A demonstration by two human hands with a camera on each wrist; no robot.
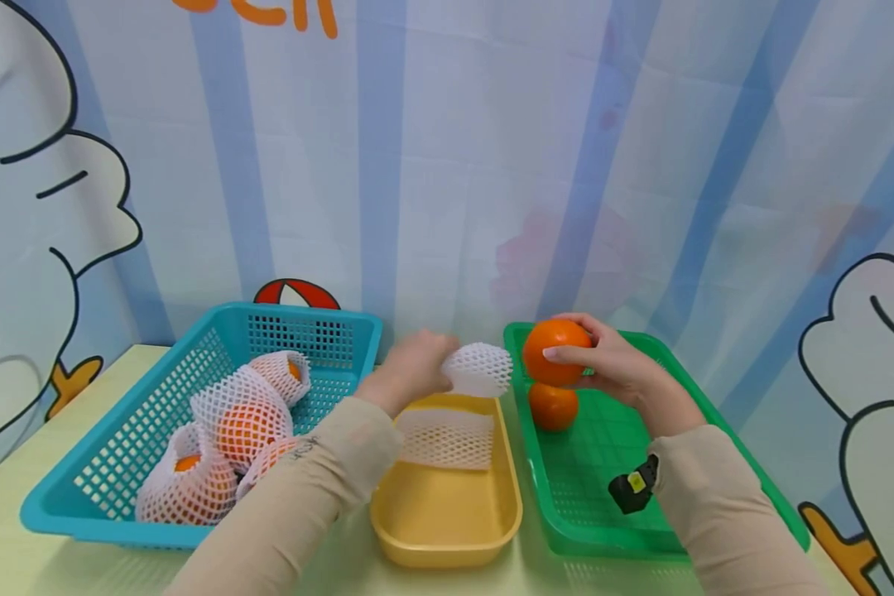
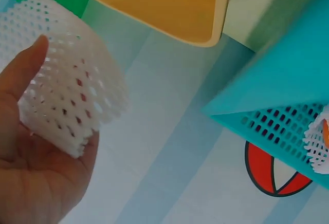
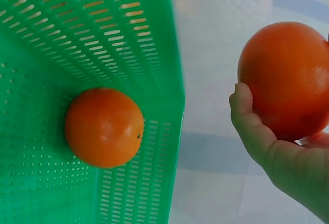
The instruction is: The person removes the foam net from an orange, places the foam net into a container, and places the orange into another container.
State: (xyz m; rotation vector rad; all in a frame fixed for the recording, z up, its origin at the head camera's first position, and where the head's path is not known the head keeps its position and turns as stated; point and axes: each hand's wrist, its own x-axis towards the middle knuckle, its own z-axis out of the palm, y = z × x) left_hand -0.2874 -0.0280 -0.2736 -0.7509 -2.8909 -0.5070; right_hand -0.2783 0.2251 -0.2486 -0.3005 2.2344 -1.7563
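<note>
My left hand [image 1: 415, 369] holds a white foam fruit net [image 1: 479, 370] above the far end of the yellow bin [image 1: 447, 555]. In the left wrist view, thumb and fingers pinch this net [image 2: 72, 75], with no fruit visible inside. My right hand [image 1: 612, 361] grips a bare orange [image 1: 556, 352] over the far left corner of the green basket [image 1: 559, 534]. Below it, a second orange [image 1: 554, 406] lies in that basket, also seen in the right wrist view [image 3: 104, 127]. Another flattened foam net [image 1: 447, 439] lies in the yellow bin.
At the left stands a blue basket [image 1: 52, 509] with several oranges in white foam nets [image 1: 246, 418]. The three containers sit side by side on a pale yellow table [image 1: 7, 463]. A striped, printed curtain [image 1: 447, 165] hangs right behind them.
</note>
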